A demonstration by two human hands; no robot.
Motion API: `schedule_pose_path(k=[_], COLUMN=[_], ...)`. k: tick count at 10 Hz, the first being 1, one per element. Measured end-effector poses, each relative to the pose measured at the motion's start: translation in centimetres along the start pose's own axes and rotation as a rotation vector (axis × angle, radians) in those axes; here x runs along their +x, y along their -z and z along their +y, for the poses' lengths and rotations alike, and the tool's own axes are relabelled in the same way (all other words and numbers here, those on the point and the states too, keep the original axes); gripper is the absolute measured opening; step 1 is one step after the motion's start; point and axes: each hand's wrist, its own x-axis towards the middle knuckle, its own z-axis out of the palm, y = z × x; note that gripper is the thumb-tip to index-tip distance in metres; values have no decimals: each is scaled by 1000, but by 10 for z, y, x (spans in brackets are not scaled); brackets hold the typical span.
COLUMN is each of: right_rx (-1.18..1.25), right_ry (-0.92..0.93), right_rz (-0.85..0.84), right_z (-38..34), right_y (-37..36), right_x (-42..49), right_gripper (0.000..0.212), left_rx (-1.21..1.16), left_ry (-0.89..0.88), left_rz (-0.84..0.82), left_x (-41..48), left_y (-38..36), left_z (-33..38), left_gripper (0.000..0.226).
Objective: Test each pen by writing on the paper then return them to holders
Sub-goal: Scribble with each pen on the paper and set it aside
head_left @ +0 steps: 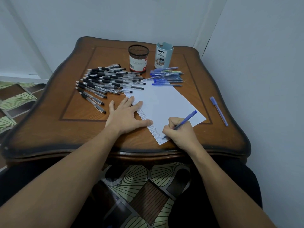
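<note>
The right hand (180, 131) is curled closed around a blue pen (182, 122), its tip touching the near corner of the white paper (166, 102) on the wooden table (79, 127); the fingers hide the pen's lower barrel, so only the tip and the upper half show. The left hand (125, 115) lies flat and open, fingers spread, holding nothing, pressing on the paper's left edge and partly on the bare wood. A column of small blue marks runs along that edge, too small to read, and the hand covers part of it. Behind the paper lies a heap of black pens (105, 81) on the left and a smaller group of blue pens (166, 76) on the right, overlapping so much that they cannot be counted. Farther back stand a black mesh holder (138, 59) and a pale blue holder (163, 55), side by side; what is inside them cannot be made out. One capped blue pen (218, 111) lies alone near the right edge of the table, well apart from the paper.
</note>
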Motion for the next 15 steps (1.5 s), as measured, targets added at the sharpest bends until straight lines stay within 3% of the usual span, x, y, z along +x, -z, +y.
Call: schedule_pose_path(k=[8,9,11,13,15], right_rx=[25,253,688,540,468], right_ry=[-25,-86,-271,-294,-349], right_rz=[45,136,127,64,43], right_z=[0,-2,-11,-13,-19], right_y=[4,9,21,22,23], right_x=[1,6,11,15,17], right_gripper=[35,35,48,31,33], left_rx=[7,0,0,-3,-12], left_ry=[-1,-4,-5,-4,-17], left_rz=[-7,-7,-9,-18,-12], left_x=[0,-1,-2,-2,-1], left_y=[0,1,2,2,1], left_z=[0,0,0,0,-1], left_gripper=[96,95,95,96,95])
